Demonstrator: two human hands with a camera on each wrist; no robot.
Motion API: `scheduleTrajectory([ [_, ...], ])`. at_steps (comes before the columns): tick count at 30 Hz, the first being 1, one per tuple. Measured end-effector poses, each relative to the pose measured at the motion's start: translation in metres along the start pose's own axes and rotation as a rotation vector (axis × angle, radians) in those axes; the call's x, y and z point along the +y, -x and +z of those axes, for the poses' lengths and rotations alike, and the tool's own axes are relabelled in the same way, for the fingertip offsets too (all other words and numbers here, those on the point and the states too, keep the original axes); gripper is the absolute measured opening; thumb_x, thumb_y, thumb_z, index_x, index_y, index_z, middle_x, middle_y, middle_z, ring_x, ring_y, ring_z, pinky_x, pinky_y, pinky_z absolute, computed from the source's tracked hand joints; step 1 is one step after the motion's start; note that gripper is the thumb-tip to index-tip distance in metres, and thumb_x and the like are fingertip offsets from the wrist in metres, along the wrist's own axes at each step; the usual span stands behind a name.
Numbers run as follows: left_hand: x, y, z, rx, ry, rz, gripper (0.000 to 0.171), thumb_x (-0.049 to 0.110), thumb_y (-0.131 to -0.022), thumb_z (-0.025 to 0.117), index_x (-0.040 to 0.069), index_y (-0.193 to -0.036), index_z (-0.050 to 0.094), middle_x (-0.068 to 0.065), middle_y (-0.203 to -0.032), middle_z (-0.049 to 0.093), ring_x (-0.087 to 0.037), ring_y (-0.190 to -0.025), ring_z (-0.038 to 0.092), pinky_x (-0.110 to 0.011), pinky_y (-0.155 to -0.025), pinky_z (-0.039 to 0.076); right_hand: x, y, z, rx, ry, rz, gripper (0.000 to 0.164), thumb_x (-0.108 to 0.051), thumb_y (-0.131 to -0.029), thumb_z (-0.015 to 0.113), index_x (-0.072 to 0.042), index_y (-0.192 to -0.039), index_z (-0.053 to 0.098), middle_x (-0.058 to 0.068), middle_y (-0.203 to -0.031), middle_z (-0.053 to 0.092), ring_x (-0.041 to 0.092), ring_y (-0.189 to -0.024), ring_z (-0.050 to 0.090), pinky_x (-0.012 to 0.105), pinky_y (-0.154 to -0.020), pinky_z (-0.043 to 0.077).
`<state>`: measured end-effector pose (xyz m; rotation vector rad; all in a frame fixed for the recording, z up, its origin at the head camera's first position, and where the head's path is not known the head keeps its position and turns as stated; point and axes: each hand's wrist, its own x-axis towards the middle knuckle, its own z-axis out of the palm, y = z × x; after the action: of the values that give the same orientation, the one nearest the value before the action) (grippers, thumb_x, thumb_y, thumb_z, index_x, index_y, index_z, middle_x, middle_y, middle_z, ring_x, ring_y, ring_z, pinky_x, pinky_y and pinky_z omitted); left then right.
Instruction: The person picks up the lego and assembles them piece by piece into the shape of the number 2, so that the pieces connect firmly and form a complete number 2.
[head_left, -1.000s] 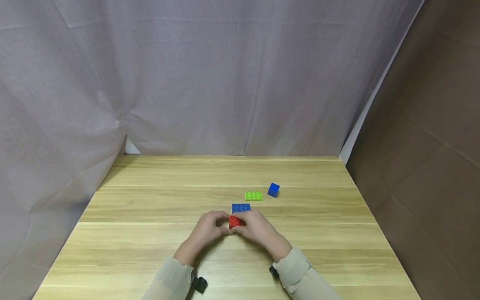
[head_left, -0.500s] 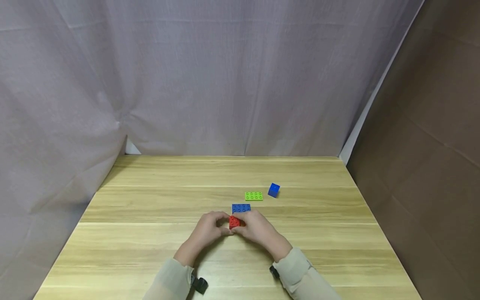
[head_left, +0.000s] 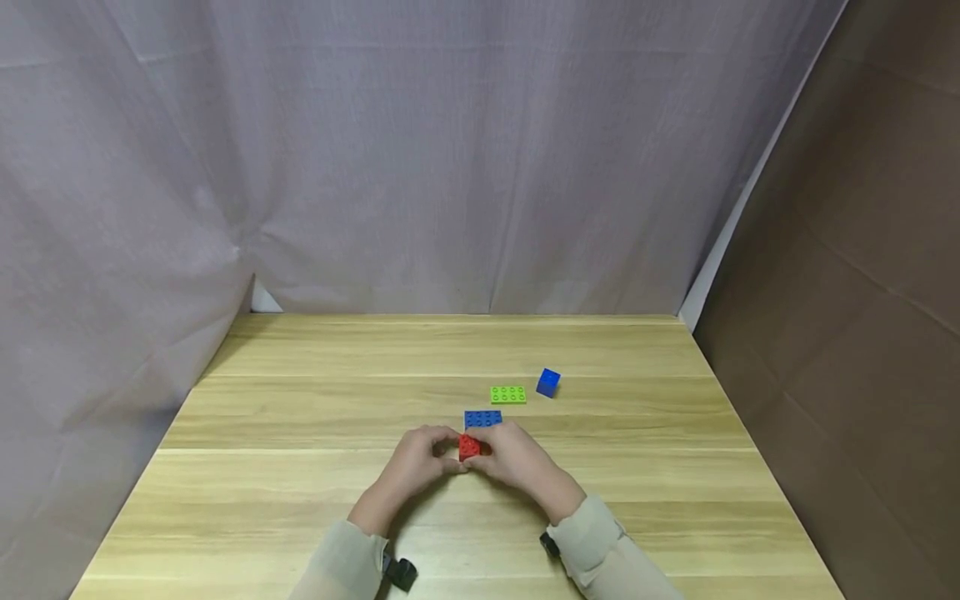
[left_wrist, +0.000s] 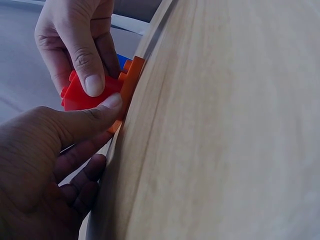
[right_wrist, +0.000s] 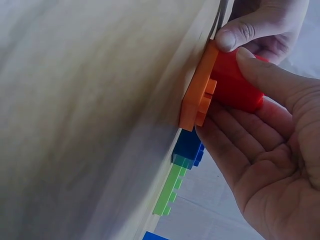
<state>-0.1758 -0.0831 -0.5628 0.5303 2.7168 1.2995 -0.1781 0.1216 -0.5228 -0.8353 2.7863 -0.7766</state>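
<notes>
A red toy building brick (head_left: 469,447) sits on one end of a flat orange building brick (right_wrist: 193,107) with bare studs along its other part. My right hand (head_left: 513,457) pinches the red brick, its thumb lying across the side in the right wrist view. From the left, my left hand (head_left: 417,458) grips the end of the orange brick, thumb tip where red meets orange in the left wrist view. The orange brick lies low along the tabletop (head_left: 337,400). In the head view, the hands hide most of it.
Just beyond the hands lies a dark blue studded brick (head_left: 483,418), partly covered by the right fingers. Behind it is a flat light green brick (head_left: 507,395). A smaller blue block (head_left: 548,383) stands farther right. Grey cloth (head_left: 390,167) hangs behind the table.
</notes>
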Motion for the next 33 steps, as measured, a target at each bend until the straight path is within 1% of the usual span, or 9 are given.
scheduleTrajectory([
  [6,-0.0021,0.0006,0.0014,-0.006,0.000,0.004,0.034,0.030,-0.076,0.089,0.020,-0.106,0.077,0.007,-0.101,0.071,-0.013,-0.091,0.061,-0.037,-0.081,0.052,0.0003,0.0013,0.0003,-0.007,-0.009,-0.003,0.033,-0.027,-0.090,0.078,-0.011,-0.119,0.073,-0.005,-0.091,0.071,0.004,-0.070,0.055,0.019,-0.060,0.048],
  [13,-0.0005,0.0017,-0.0006,-0.002,-0.007,-0.006,0.035,0.029,-0.076,0.089,0.019,-0.107,0.077,0.008,-0.097,0.070,-0.012,-0.086,0.058,-0.034,-0.077,0.051,-0.0007,0.0011,0.0010,0.005,-0.008,-0.013,0.033,-0.028,-0.090,0.078,-0.012,-0.119,0.073,-0.006,-0.090,0.070,0.004,-0.070,0.054,0.020,-0.061,0.047],
  [19,0.0007,0.0027,-0.0013,0.002,-0.012,-0.005,0.035,0.029,-0.076,0.089,0.019,-0.107,0.077,0.008,-0.096,0.069,-0.012,-0.086,0.058,-0.033,-0.077,0.050,-0.0026,0.0018,-0.0002,0.000,-0.005,-0.005,0.035,-0.029,-0.090,0.078,-0.013,-0.120,0.072,-0.007,-0.089,0.069,0.005,-0.069,0.053,0.020,-0.060,0.046],
  [29,-0.0012,0.0032,-0.0016,0.001,-0.008,-0.003,0.036,0.028,-0.075,0.089,0.018,-0.108,0.077,0.008,-0.094,0.068,-0.012,-0.084,0.057,-0.032,-0.075,0.050,-0.0026,0.0020,0.0004,0.002,0.009,-0.019,0.037,-0.030,-0.090,0.077,-0.012,-0.122,0.072,-0.003,-0.097,0.073,0.004,-0.072,0.055,0.020,-0.062,0.047],
  [33,-0.0022,0.0030,-0.0017,0.004,-0.013,-0.002,0.036,0.028,-0.075,0.089,0.018,-0.107,0.077,0.008,-0.093,0.068,-0.012,-0.084,0.058,-0.032,-0.075,0.050,-0.0024,0.0017,0.0010,0.007,0.016,-0.029,0.037,-0.030,-0.090,0.077,-0.012,-0.122,0.071,-0.002,-0.097,0.073,0.004,-0.072,0.055,0.020,-0.062,0.048],
])
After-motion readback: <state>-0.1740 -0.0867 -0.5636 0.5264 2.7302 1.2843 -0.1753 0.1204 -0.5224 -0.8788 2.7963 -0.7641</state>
